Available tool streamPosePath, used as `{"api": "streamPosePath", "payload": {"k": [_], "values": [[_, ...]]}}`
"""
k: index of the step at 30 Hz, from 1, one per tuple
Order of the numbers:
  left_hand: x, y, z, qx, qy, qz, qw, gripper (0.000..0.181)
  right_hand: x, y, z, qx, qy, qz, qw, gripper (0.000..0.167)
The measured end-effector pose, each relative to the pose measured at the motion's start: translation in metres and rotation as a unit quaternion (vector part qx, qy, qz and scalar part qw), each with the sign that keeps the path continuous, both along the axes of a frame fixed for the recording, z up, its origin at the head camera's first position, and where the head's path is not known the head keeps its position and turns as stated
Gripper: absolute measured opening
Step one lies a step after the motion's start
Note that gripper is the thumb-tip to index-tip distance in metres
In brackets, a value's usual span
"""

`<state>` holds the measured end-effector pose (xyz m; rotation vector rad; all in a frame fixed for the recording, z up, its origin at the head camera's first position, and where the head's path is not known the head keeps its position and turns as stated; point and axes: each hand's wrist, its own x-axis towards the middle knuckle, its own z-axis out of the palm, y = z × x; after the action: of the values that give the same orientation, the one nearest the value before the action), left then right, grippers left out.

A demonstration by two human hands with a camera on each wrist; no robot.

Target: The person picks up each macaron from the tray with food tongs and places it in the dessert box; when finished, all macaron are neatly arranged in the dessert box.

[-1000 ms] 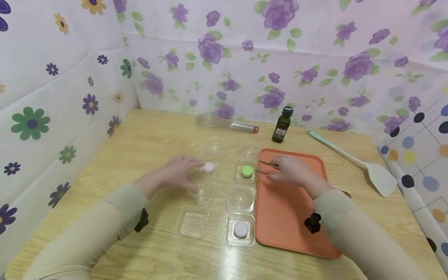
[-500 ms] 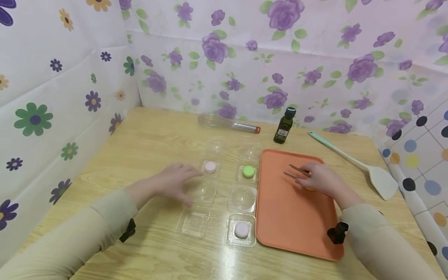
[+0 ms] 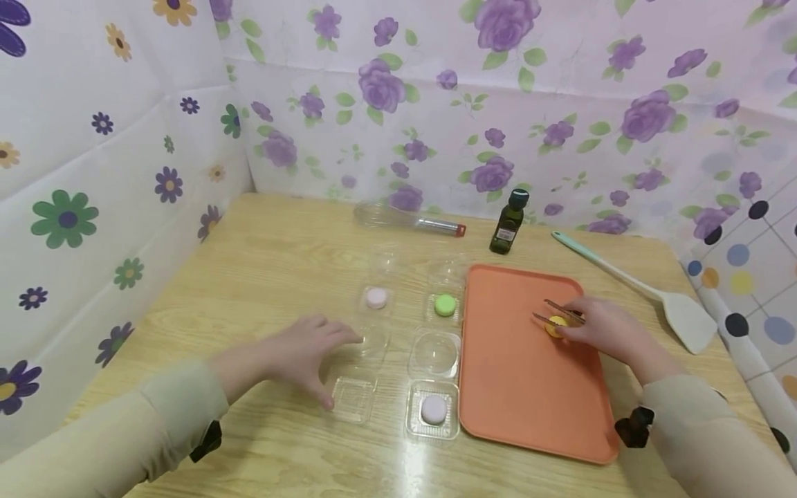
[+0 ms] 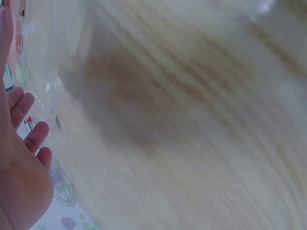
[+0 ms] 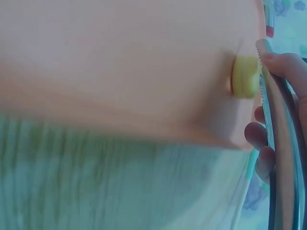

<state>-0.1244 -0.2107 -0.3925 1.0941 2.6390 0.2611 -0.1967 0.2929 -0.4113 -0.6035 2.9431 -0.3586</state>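
My right hand (image 3: 602, 328) grips metal tongs (image 3: 564, 310) above the right side of an orange tray (image 3: 523, 394). The tips of the tongs are apart, over and beside a yellow macaron (image 3: 553, 328) on the tray. In the right wrist view the macaron (image 5: 245, 76) stands out from the tray, close to the tongs (image 5: 279, 124). My left hand (image 3: 305, 354) holds nothing; its fingers spread beside a clear plastic box (image 3: 355, 399) with nothing inside. Other clear boxes hold a pink macaron (image 3: 376, 298), a green macaron (image 3: 445, 305) and a lilac macaron (image 3: 434, 409).
A whisk (image 3: 407, 220) lies at the back of the wooden table (image 3: 280, 242), with a dark bottle (image 3: 508, 223) upright to its right. A white spatula (image 3: 685, 321) with a mint handle lies right of the tray. Flowered cloth (image 3: 436, 117) hangs behind.
My right hand has moved the tongs right, from beside the green macaron to the yellow one on the tray. My left hand has drawn back toward me, away from the pink macaron.
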Motion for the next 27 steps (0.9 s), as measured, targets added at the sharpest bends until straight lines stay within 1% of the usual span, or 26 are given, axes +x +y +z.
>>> {"api": "streamPosePath", "payload": {"k": [3,6,10,13,18,22,27], "values": [[0.004,0.001,0.0,-0.002,-0.01,-0.006,0.9999,0.104,0.004,0.01,0.003,0.004,-0.002,-0.003,1.0,0.045],[0.006,0.001,0.0,-0.002,-0.015,-0.011,0.9998,0.103,0.009,0.019,0.004,0.002,-0.011,0.0,0.9999,0.05],[0.008,0.001,-0.002,-0.006,-0.021,-0.017,0.9996,0.102,0.015,0.028,0.001,0.004,-0.006,0.016,0.9998,0.054],[0.009,0.001,-0.004,-0.009,-0.026,-0.02,0.9994,0.103,0.018,0.033,-0.002,0.008,0.002,0.02,0.9998,0.056],[0.011,0.002,-0.006,-0.008,-0.02,-0.022,0.9995,0.104,0.018,0.035,-0.006,0.006,0.005,0.024,0.9997,0.055],[0.013,0.004,-0.006,-0.007,-0.017,-0.03,0.9994,0.1,0.018,0.035,-0.009,0.011,0.01,0.027,0.9995,0.049],[0.014,0.005,-0.007,-0.017,-0.007,-0.037,0.9991,0.096,0.017,0.029,-0.01,0.011,0.017,0.034,0.9992,0.043]]}}
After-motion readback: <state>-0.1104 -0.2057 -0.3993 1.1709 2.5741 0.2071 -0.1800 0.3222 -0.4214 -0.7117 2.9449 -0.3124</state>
